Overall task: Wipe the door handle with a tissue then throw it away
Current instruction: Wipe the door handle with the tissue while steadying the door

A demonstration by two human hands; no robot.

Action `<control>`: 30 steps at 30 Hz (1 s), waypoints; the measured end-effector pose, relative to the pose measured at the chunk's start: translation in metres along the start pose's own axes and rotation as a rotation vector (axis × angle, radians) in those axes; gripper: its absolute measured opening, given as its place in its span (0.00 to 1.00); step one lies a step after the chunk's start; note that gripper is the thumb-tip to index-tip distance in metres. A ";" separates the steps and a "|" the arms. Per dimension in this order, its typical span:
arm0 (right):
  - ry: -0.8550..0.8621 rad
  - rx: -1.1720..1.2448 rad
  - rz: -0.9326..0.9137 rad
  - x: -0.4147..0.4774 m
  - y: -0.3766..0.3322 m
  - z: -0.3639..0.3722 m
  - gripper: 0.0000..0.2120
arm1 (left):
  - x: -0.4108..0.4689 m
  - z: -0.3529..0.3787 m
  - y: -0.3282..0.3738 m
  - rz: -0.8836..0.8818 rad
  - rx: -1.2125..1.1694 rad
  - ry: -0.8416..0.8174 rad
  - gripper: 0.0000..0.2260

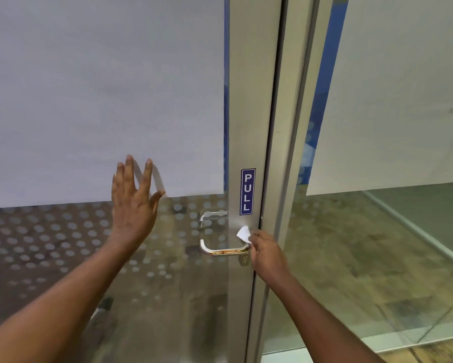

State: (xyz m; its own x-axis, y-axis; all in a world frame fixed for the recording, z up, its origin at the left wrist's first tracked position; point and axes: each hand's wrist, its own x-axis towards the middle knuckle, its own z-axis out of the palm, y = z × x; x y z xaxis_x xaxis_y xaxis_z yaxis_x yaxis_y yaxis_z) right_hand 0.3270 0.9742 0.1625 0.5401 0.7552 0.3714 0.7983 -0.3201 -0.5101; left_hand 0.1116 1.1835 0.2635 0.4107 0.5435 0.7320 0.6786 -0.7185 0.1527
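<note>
Blue PULL sign (247,191), frosted dotted glass door (63,244), keyhole (245,261)

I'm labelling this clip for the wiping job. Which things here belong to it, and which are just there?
Part of the job: tissue, pinched in the right hand; metal door handle, with a reddish-brown smear.

Just there: PULL sticker, keyhole, dotted glass under the open left hand.

The door handle (221,248) is a polished metal U-shaped lever, its lower bar horizontal and smeared with reddish-brown stains along the middle. The tissue (243,233) is a small white crumpled piece, at about one o'clock from the bar's right end, against the metal door stile.
</note>
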 end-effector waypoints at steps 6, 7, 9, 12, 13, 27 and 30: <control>-0.015 0.074 -0.031 -0.004 0.005 0.007 0.17 | -0.001 0.017 -0.008 0.012 0.056 -0.044 0.34; -0.019 0.081 -0.035 -0.005 0.005 0.008 0.16 | -0.002 0.018 -0.009 0.010 0.064 -0.049 0.34; -0.014 0.094 -0.051 -0.009 0.002 0.010 0.14 | -0.002 0.020 -0.010 0.009 0.099 -0.060 0.33; -0.026 0.089 -0.071 -0.015 0.000 0.011 0.14 | -0.001 0.020 -0.011 0.013 0.123 -0.067 0.33; -0.043 0.079 -0.077 -0.016 0.000 0.011 0.14 | -0.001 0.020 -0.011 0.017 0.124 -0.062 0.33; -0.245 -0.146 -0.254 -0.011 0.013 -0.002 0.21 | -0.001 0.016 -0.009 0.052 0.144 -0.069 0.32; -0.150 -0.142 -0.261 -0.010 0.006 -0.001 0.12 | -0.002 0.016 -0.009 0.056 0.138 -0.070 0.32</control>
State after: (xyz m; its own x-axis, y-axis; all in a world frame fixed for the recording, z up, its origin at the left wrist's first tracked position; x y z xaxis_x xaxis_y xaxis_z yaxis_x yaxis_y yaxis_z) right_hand 0.3271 0.9644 0.1561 0.2755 0.8947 0.3516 0.9396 -0.1733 -0.2952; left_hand 0.1146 1.1955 0.2499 0.4883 0.5368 0.6881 0.7288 -0.6845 0.0168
